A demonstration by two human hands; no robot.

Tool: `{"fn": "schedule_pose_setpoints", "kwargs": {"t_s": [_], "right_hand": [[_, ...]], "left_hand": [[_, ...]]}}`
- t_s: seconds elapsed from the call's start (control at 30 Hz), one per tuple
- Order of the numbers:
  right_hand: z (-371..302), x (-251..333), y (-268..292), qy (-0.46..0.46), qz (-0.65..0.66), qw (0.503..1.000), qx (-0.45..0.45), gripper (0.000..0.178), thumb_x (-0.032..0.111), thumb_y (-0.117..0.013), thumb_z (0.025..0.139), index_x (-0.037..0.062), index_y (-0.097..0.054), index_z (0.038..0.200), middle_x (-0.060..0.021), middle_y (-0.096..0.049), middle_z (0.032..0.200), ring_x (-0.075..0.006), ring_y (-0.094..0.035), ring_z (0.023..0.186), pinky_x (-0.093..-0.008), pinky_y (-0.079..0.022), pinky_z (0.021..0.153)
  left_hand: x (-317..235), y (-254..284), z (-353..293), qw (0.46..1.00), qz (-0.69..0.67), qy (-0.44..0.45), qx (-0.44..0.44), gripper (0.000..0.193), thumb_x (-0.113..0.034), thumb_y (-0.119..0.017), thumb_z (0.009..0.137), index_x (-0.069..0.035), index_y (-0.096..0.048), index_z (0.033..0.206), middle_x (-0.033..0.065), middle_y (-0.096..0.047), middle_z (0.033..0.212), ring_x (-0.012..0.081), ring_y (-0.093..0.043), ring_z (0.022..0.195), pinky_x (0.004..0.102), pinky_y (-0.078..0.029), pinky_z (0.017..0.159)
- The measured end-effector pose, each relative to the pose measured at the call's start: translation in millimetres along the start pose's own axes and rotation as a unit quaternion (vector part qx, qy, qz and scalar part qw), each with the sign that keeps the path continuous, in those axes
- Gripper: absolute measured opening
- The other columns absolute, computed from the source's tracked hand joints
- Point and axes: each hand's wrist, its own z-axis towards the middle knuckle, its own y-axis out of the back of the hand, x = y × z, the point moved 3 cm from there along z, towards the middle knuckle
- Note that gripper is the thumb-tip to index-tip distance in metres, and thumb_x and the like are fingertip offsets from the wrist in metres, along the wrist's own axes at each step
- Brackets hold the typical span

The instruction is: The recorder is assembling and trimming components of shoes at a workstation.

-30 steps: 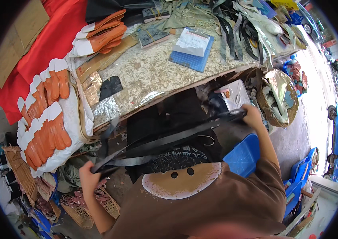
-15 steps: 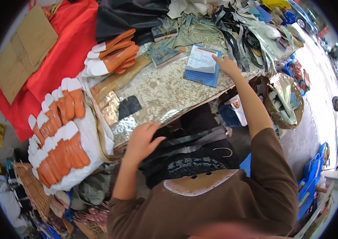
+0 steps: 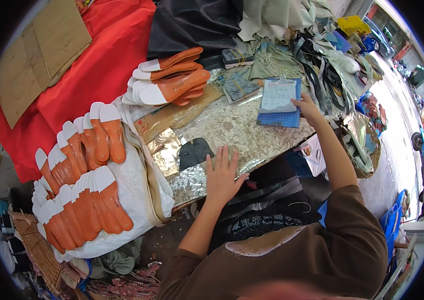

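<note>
My left hand (image 3: 223, 176) lies on the worktable near its front edge, fingers spread and holding nothing. Just beyond its fingertips is a small dark, rounded piece of material (image 3: 195, 153). Farther right, my right hand (image 3: 310, 110) reaches to the right edge of a blue clipboard (image 3: 278, 120). Its fingertips close on the edge of the white paper (image 3: 278, 96) clipped there. The fingers' undersides are hidden.
Orange insoles with white ends (image 3: 172, 89) are piled on the table; several more rows (image 3: 89, 205) stand on white cloth at left. Behind lie red sheeting (image 3: 117, 35), black material (image 3: 192, 25) and dark strips (image 3: 329, 75). A basket of scraps (image 3: 362, 150) stands right.
The view has shifted, so the table sits farther right and lower. My left hand has come from the table's edge onto its surface, fingers spreading. My right hand stays at the clipboard's right edge.
</note>
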Motion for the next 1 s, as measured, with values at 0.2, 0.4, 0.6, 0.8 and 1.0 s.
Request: {"fn": "schedule_pose_setpoints", "kwargs": {"t_s": [0.2, 0.4, 0.6, 0.8, 1.0], "right_hand": [[23.6, 95.5, 26.9, 0.272, 0.075, 0.959, 0.004, 0.036, 0.006, -0.059, 0.09, 0.0018, -0.049, 0.124, -0.0089, -0.062, 0.113, -0.0165, -0.06, 0.1, -0.0307, -0.047, 0.09], [171.6, 184.2, 7.0, 0.395, -0.038, 0.913, -0.093, 0.028, 0.013, -0.063, 0.085, 0.0033, -0.058, 0.111, -0.0001, -0.059, 0.089, -0.011, -0.051, 0.08, -0.0266, -0.041, 0.073], [340.0, 188.1, -43.0, 0.326, 0.125, 0.933, -0.09, 0.031, 0.011, -0.06, 0.087, 0.0001, -0.052, 0.115, -0.0093, -0.062, 0.104, -0.0194, -0.057, 0.093, -0.0337, -0.045, 0.084], [411.0, 160.7, -12.1, 0.403, -0.327, 0.764, -0.382, 0.042, 0.025, -0.064, 0.086, 0.0025, -0.055, 0.121, -0.022, -0.063, 0.108, -0.0347, -0.062, 0.1, -0.0394, -0.048, 0.084], [345.9, 151.0, -52.8, 0.459, -0.239, 0.795, -0.316, 0.079, 0.032, -0.067, 0.083, -0.0066, -0.028, 0.14, -0.0332, -0.037, 0.134, -0.0471, -0.038, 0.124, -0.0481, -0.032, 0.105]], "left_hand": [[0.0, 6.7, 7.4, 0.999, -0.033, 0.006, 0.01, 0.07, -0.051, -0.059, 0.084, -0.008, -0.045, 0.137, 0.0213, -0.031, 0.148, 0.0345, -0.028, 0.139, 0.0579, -0.018, 0.11], [5.8, 5.7, 10.3, 0.997, -0.059, 0.029, 0.043, 0.071, -0.052, -0.061, 0.082, -0.009, -0.045, 0.137, 0.0212, -0.03, 0.149, 0.0347, -0.028, 0.139, 0.0579, -0.018, 0.11], [11.1, 8.2, 12.4, 0.995, -0.078, 0.06, 0.034, 0.072, -0.053, -0.07, 0.075, -0.007, -0.053, 0.128, 0.0179, -0.041, 0.144, 0.0333, -0.038, 0.134, 0.055, -0.025, 0.107], [2.8, 0.7, 32.8, 0.995, -0.091, 0.041, 0.028, 0.074, -0.054, -0.071, 0.074, -0.006, -0.054, 0.127, 0.0172, -0.044, 0.141, 0.0321, -0.043, 0.13, 0.0531, -0.028, 0.106], [1.8, -2.3, 27.2, 0.997, -0.031, 0.069, 0.03, 0.077, -0.051, -0.077, 0.069, -0.005, -0.054, 0.126, 0.0192, -0.047, 0.138, 0.0348, -0.044, 0.129, 0.0544, -0.028, 0.106]]}}
